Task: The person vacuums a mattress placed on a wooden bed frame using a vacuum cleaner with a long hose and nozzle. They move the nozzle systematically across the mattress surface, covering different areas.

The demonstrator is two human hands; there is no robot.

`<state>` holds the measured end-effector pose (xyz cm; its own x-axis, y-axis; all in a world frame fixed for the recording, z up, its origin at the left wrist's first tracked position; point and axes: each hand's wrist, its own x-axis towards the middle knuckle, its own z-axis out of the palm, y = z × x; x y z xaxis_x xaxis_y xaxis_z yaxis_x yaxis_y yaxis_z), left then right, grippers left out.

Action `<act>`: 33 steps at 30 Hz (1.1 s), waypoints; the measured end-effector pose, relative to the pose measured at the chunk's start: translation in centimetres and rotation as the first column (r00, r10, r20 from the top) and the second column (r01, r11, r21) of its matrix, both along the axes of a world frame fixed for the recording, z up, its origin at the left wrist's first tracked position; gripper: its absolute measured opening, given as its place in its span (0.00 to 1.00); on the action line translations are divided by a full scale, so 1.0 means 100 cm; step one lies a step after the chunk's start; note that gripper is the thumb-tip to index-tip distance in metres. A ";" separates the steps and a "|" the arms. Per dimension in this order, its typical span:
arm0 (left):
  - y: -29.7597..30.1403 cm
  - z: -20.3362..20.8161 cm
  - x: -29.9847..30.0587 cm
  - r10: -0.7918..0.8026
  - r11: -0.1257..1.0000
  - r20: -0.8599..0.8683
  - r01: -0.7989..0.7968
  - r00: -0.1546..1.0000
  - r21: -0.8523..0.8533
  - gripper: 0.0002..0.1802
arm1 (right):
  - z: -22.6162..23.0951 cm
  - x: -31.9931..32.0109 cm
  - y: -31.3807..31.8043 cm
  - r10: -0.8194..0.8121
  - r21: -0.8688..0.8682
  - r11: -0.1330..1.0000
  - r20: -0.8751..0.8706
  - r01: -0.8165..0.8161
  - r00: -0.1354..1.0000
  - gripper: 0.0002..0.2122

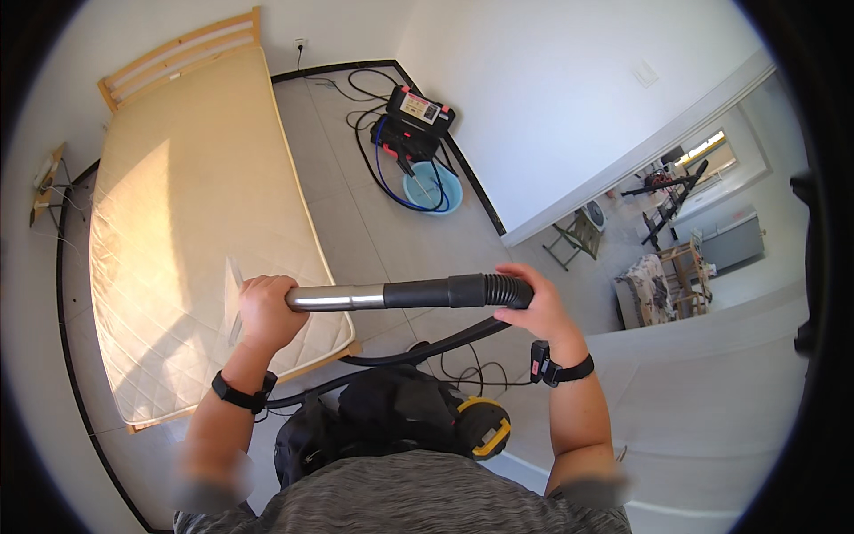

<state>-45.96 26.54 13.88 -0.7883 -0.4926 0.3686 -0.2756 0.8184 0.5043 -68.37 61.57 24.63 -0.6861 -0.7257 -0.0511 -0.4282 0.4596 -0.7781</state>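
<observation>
A vacuum cleaner wand (347,297), metal at the left and black at the right, lies nearly level across my view. My left hand (267,310) is wrapped round its metal end, beside a pale, see-through nozzle (233,298) that is partly hidden by the hand. My right hand (547,307) curls round the ribbed bend (505,290) at the other end, thumb and fingers on either side. From there a black hose (431,345) runs back leftward below the wand. Beneath the nozzle is a cream quilted mattress (209,214); whether they touch I cannot tell.
A wooden bed frame (182,44) holds the mattress. Close to my body stands a black and yellow machine (485,427), partly hidden. Cables (476,369) trail on the floor. By the far wall are an open black case (414,125) and a light-blue basin (433,189). A folding stool (576,240) stands near the doorway.
</observation>
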 end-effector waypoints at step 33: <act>0.179 0.143 -0.301 -0.235 0.924 -0.300 0.308 0.924 0.225 0.12 | 0.214 -0.150 0.316 -0.678 -0.611 0.512 -0.719 0.603 -0.152 0.17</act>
<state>-76.06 44.49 28.21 -0.7979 -0.3808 0.4673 0.1106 0.6697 0.7344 -83.39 93.20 46.02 -0.3732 0.1204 0.9199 -0.2668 0.9357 -0.2307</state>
